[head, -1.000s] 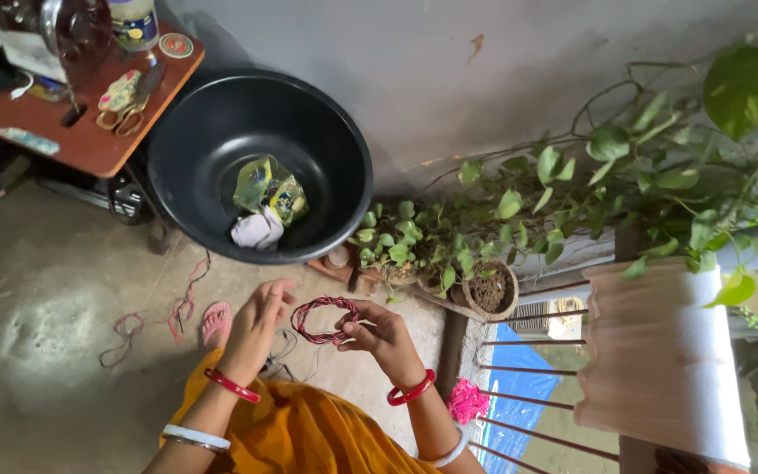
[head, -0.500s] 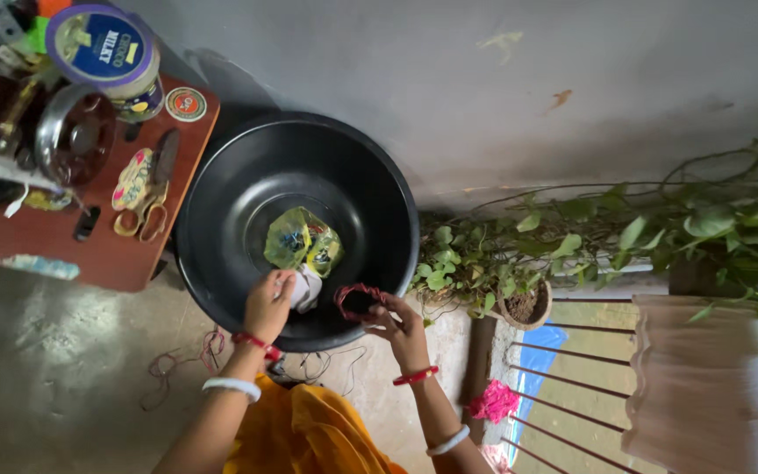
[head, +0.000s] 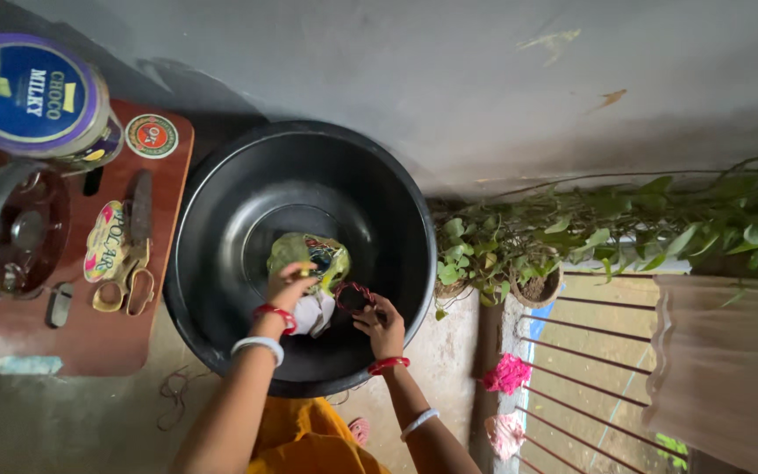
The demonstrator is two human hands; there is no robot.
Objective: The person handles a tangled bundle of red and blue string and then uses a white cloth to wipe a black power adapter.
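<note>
Basin [head: 221,219]: black, round; landmark.
Packet [head: 313,254]: green-yellow, basin centre; left hand [head: 287,285] closed on its near edge.
Coil [head: 354,296]: red-black ring, just right of packet, flat; right hand [head: 382,323] fingers pinch its near rim.

Soft dim daylight from right; wide-angle edge distortion; tin [head: 28,92] slightly blurred.

You see a round black plastic tub [head: 221,290], a red-and-black twisted wire coil [head: 354,295], a green-yellow crinkled plastic packet [head: 313,253], red and white bangles [head: 265,329], and a reddish-brown wooden desk [head: 89,342].
</note>
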